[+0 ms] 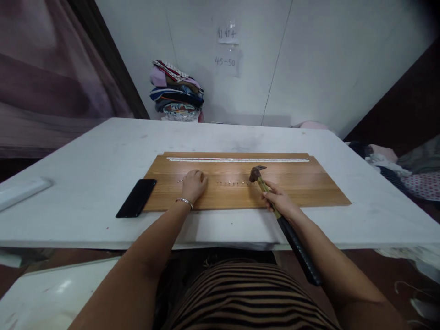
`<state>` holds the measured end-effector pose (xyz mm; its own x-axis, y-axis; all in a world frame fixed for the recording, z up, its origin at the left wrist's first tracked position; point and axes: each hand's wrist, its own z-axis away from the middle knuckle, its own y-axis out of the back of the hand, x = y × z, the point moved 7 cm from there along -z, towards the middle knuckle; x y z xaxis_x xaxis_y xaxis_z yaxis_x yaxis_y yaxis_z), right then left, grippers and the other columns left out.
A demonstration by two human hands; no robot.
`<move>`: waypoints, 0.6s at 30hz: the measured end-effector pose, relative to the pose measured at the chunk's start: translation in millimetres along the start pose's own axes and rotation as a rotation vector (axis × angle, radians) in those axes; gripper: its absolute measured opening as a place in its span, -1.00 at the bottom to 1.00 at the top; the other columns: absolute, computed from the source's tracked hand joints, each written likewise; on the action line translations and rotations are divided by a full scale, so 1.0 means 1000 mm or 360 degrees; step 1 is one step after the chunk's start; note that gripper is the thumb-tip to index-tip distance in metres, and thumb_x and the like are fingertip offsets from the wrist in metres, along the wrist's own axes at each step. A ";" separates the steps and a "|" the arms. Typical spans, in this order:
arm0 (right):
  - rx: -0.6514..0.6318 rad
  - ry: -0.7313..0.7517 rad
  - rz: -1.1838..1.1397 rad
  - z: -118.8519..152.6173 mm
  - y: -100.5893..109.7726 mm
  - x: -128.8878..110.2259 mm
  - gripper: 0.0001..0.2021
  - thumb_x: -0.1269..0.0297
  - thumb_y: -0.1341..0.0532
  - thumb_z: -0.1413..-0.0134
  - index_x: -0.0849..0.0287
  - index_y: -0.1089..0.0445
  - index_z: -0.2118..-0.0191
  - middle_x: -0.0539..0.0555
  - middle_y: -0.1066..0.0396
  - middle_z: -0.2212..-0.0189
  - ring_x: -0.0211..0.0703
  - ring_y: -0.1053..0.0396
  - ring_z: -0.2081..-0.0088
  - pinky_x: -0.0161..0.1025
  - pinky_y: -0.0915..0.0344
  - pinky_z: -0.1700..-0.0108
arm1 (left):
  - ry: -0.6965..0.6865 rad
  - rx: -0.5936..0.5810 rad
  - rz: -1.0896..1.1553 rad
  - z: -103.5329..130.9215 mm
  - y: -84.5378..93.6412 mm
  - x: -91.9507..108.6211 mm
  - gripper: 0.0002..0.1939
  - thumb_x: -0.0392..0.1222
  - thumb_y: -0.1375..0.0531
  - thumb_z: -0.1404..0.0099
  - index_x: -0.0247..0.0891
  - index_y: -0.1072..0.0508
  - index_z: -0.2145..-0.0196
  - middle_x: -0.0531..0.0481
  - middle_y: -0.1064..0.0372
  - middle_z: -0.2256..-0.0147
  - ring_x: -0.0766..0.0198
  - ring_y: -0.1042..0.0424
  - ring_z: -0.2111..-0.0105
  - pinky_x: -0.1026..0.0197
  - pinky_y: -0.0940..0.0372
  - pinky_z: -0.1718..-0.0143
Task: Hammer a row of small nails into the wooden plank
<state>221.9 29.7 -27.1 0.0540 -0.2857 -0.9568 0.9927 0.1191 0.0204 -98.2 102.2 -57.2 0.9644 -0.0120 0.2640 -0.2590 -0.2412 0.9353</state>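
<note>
My right hand [277, 199] grips a claw hammer [292, 238] by its yellow-and-black handle, the rusty head raised over the wooden board [302, 183]. Below and left of the head, a row of several small nails [233, 184] stands along the middle of the board. My left hand [194, 184], with a bracelet at the wrist, rests on the board left of the row. Its fingers are curled, and whatever they may hold is hidden. A thin, light nail-like piece [180, 181] shows just left of these fingers. Two white marked strips [237, 160] run along the board's far side.
The board lies on a white table [85, 160]. A black phone [136, 198] overlaps its left end. At the far left is a white rounded object [25, 192]. Folded clothes [177, 91] are stacked by the wall, and more cloth [388, 160] lies beyond the right edge.
</note>
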 end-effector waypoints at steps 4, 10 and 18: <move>-0.0015 0.0031 -0.0014 0.001 0.000 -0.006 -0.25 0.29 -0.25 0.12 0.17 -0.21 -0.30 -0.11 -0.36 0.52 -0.37 -0.17 0.68 -0.38 -0.09 0.68 | 0.0005 0.0008 0.0001 0.000 -0.001 -0.001 -0.76 -0.08 -0.04 -0.34 -0.22 -0.45 0.32 -0.17 -0.44 0.16 0.04 -0.38 0.06 0.02 -0.21 -0.02; -0.0035 0.0020 -0.0014 0.000 -0.002 -0.004 -0.27 0.32 -0.24 0.10 0.17 -0.23 -0.28 -0.10 -0.36 0.53 -0.37 -0.17 0.67 -0.39 -0.07 0.67 | 0.0003 0.0020 0.0004 0.001 0.001 0.000 -0.76 -0.09 -0.04 -0.34 -0.23 -0.46 0.30 -0.17 -0.45 0.14 0.04 -0.37 0.05 0.03 -0.20 -0.03; -0.0012 0.0009 -0.0004 0.001 -0.001 -0.004 -0.26 0.30 -0.24 0.13 0.19 -0.22 -0.28 -0.10 -0.35 0.52 -0.37 -0.16 0.67 -0.38 -0.08 0.68 | -0.0002 0.0022 0.0008 0.000 0.000 -0.001 -0.74 -0.08 -0.04 -0.34 -0.23 -0.47 0.30 -0.17 -0.45 0.15 0.04 -0.37 0.06 0.03 -0.21 -0.02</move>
<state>220.9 29.9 -23.5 0.0508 -0.2804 -0.9585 0.9919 0.1257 0.0158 -98.8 102.3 -57.5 0.9632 -0.0144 0.2684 -0.2632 -0.2544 0.9306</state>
